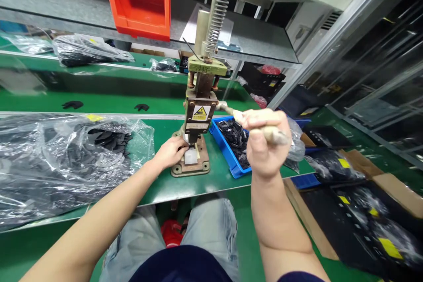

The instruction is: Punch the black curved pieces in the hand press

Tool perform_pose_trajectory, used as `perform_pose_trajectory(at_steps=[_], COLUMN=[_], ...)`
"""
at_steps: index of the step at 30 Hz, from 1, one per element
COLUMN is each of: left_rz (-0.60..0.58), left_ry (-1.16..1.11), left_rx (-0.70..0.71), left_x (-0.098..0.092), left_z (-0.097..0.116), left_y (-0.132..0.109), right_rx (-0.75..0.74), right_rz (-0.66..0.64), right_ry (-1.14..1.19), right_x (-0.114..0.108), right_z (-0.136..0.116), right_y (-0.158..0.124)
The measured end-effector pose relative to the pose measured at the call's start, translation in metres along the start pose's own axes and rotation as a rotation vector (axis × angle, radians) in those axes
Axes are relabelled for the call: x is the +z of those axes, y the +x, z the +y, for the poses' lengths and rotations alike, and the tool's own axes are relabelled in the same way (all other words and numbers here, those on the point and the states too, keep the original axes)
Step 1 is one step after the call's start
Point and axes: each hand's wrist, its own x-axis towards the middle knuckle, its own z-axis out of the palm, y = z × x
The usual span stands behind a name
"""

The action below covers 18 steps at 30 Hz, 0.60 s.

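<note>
A hand-lever press (200, 110) with a yellow warning label and a tall spring stands on the green bench in front of me. My right hand (268, 139) is wrapped round the end of its lever handle (228, 109), out to the right of the press. My left hand (171, 153) reaches to the press base (193, 168), its fingers closed beside the white block (191, 157) just below the ram. What these fingertips hold, if anything, is hidden. Right of the base, a blue tray (231, 161) contains many thin black pieces.
A large clear bag (66, 163) of flat black pieces covers the left bench. Two curved black pieces (142, 107) lie beyond the pale strip. Overhead, a red bin (140, 4) sits on the shelf. Cardboard boxes (396, 189) with bagged parts stand at right.
</note>
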Motion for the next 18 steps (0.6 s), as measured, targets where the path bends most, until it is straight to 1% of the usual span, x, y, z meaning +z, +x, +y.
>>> perform_pose_trajectory(at_steps=[3,6,8,10,11,13,16,18], left_rz=[0.006,-0.013,-0.043,-0.070,-0.081,-0.092,-0.139,-0.224], left_ry=[-0.008,-0.014,-0.020,-0.003,0.029,0.155,0.454,0.636], left_rx=[-0.010,-0.026,-0.024,-0.038,-0.059,-0.147,-0.358,-0.507], left_x=[-0.001,-0.002,-0.006,-0.016,-0.023,-0.045,-0.091,-0.122], left_z=[0.002,0.006,0.007,0.004,-0.001,-0.017,-0.053,-0.081], left_y=[0.000,0.000,-0.001,-0.004,-0.006,-0.013,-0.028,-0.039], right_rx=[-0.064,-0.091,-0.071,-0.054,-0.058,-0.077,-0.089,-0.079], right_rz=[0.015,0.021,0.016,0.014,0.014,0.019,0.061,0.098], right_ry=[-0.081,-0.162,-0.190,-0.183,-0.171,-0.152,-0.142,-0.138], right_x=[-0.003,-0.007,-0.010,-0.012,-0.012,-0.011,-0.008,-0.005], right_z=[0.001,0.009,0.016,0.020,0.022,0.024,0.027,0.028], right_y=[-0.043,-0.086,-0.106,-0.116,-0.118,-0.118,-0.118,-0.119])
